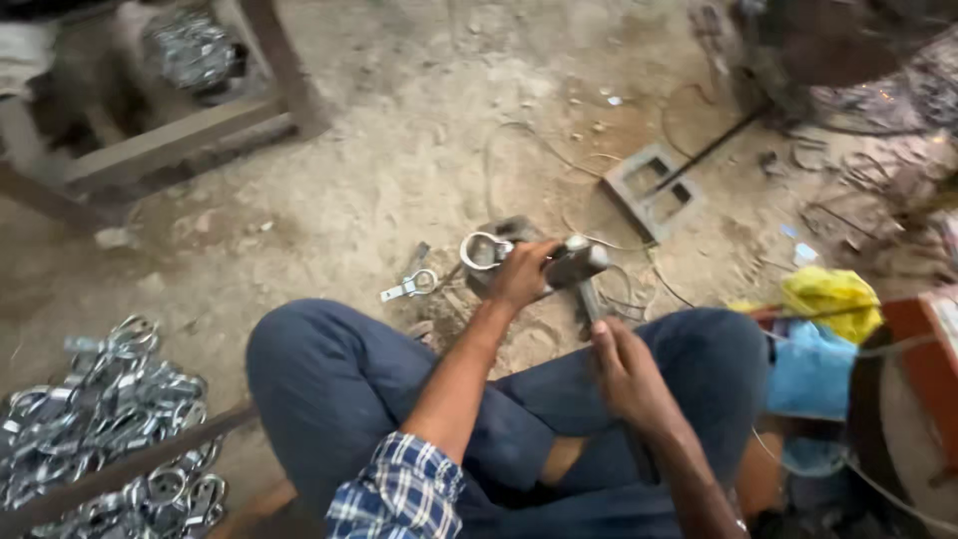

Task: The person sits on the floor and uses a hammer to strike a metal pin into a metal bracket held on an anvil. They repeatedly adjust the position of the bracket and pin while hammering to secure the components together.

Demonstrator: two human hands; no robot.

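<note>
I sit cross-legged on a dirt floor. My left hand (521, 274) reaches forward and grips a shiny metal ring clamp (482, 250) resting on a small dark block on the ground. My right hand (624, 369) is closed round the handle of a hammer (577, 265), whose grey head hovers just right of the left hand, near the clamp. Another small metal clamp (411, 286) lies loose on the ground to the left of the block.
A heap of shiny metal clamps (95, 409) lies at the lower left beside a dark bar. A wooden frame (180, 135) stands at the upper left. A grey metal bracket (651, 190) lies ahead. A yellow bag (833, 294) and blue cloth (810, 369) sit at the right.
</note>
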